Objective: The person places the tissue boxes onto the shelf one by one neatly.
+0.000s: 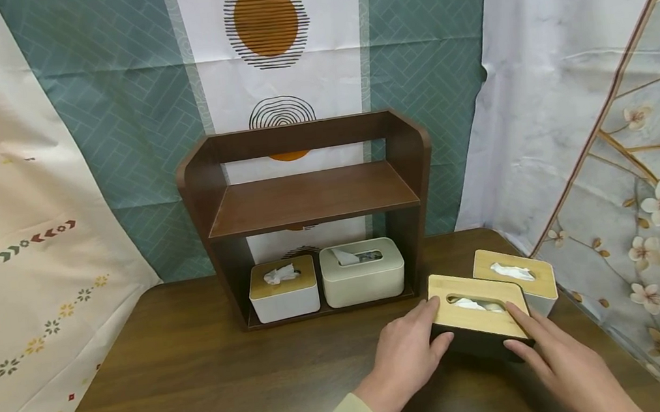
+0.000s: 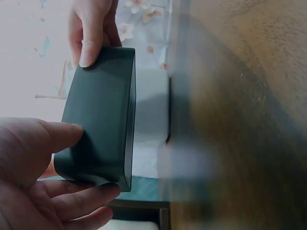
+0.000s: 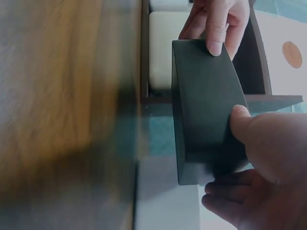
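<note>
Both hands hold a black tissue box point(image 1: 479, 307) with a light bamboo lid, a white tissue showing in its oval slot. My left hand point(image 1: 409, 349) grips its left end, thumb on the front wall. At the opposite end, my right hand point(image 1: 561, 359) grips with its thumb on the front too. In the left wrist view the box's dark underside edge stands clear of the wooden table point(image 2: 230, 124). A white tissue box point(image 1: 515, 271) with a bamboo lid stands just behind, partly hidden by the black one.
A brown two-tier shelf point(image 1: 314, 197) stands at the back. On its lower level sit a white tissue box with a wooden lid point(image 1: 284, 290) and a cream tissue box point(image 1: 363, 272), side by side. Patterned cloths point(image 1: 630, 206) hang behind and on both sides.
</note>
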`<act>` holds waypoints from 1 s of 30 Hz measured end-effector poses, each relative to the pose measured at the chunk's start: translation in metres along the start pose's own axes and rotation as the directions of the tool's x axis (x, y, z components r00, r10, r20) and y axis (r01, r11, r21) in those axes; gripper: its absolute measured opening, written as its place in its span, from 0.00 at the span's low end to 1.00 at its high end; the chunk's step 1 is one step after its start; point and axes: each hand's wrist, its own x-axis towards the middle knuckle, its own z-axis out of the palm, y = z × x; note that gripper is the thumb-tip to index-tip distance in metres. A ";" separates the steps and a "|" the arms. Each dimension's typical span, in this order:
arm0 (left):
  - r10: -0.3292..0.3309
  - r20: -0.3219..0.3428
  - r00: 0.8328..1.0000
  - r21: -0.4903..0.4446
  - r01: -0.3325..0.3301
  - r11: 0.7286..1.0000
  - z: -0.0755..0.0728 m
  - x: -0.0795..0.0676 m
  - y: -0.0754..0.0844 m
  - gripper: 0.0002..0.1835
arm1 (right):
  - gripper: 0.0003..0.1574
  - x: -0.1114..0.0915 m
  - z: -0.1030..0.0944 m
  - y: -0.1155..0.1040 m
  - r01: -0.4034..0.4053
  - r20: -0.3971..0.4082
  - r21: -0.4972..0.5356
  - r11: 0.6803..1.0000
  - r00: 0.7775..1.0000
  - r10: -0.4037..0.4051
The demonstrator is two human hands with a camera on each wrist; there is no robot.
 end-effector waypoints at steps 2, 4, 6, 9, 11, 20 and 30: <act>-0.006 -0.017 1.000 -0.012 0.006 1.000 -0.006 -0.002 -0.003 0.32 | 0.45 0.002 0.000 -0.005 0.006 -0.016 0.025 1.000 1.000 -0.005; -0.005 -0.041 0.999 -0.021 0.004 1.000 -0.012 -0.004 -0.006 0.32 | 0.46 0.005 0.000 -0.011 0.003 -0.025 0.055 0.998 1.000 -0.002; -0.002 -0.069 0.998 -0.022 0.000 1.000 -0.019 -0.007 -0.009 0.32 | 0.46 0.007 0.000 -0.017 -0.002 -0.026 0.083 0.997 1.000 0.004; 0.005 -0.114 0.993 -0.008 -0.006 1.000 -0.030 -0.011 -0.013 0.32 | 0.45 0.011 -0.001 -0.026 0.012 -0.043 0.119 0.993 0.999 -0.007; 0.002 -0.139 0.990 0.002 -0.002 1.000 -0.038 -0.014 -0.016 0.31 | 0.46 0.015 -0.001 -0.032 0.028 -0.053 0.133 0.991 0.998 -0.021; -0.079 -0.147 0.986 -0.005 0.079 0.997 -0.074 -0.024 -0.026 0.31 | 0.45 0.036 -0.007 -0.059 0.107 -0.081 0.179 0.978 0.992 -0.094; -0.055 -0.274 0.960 0.036 0.067 0.997 -0.108 -0.031 -0.035 0.32 | 0.45 0.060 -0.024 -0.087 0.204 -0.098 0.222 0.953 0.978 -0.186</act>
